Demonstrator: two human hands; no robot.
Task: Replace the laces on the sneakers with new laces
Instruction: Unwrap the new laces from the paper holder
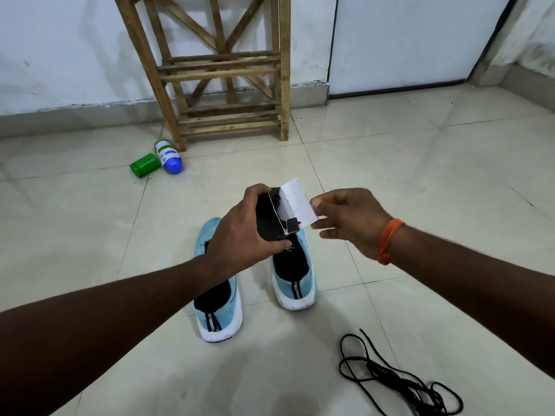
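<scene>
Black packet (268, 219) gripped by the left hand (240, 232), white flap (297, 202) pinched by the right hand (351, 223); a sharp tug could tear the card or spill its contents.

Left hand (240, 226) in grip, right hand (351, 223) in pinch

— What carries everything?
— A pale, glossy tiled floor (420, 163).
— And on it?
— 2 light-blue shoes stand side by side, heels toward the camera: the nearer sneaker (220, 310) and the farther sneaker (295, 280). A loose black lace (390, 379) sprawls at lower right. Near the wooden stand (228, 85) lie a green container (144, 165) and a blue-capped bottle (168, 157), just beside each other.
</scene>
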